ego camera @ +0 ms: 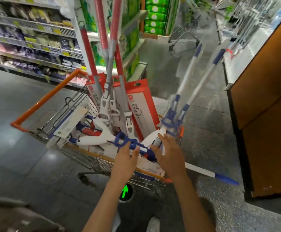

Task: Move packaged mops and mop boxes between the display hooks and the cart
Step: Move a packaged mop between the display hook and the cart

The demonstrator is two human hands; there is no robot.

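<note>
An orange-railed wire cart (41, 101) holds several mops. Red-handled mops (114, 30) stand upright among red mop boxes (141, 104). Two blue-and-white mops (193, 77) lean out over the cart's right side, blurred. A blue-and-white mop (129, 142) lies across the near end of the cart. My left hand (125, 158) reaches over the near rim with fingers straight, touching that lying mop. My right hand (167, 153) is spread open beside it, fingertips at the white base of the leaning mops.
Store shelves (27, 39) line the left aisle. Green boxes (154, 15) are stacked at the back, with a second cart (185, 37) beyond. A brown display stand (261, 114) is close on the right. A blue-tipped handle (216, 176) sticks out low right.
</note>
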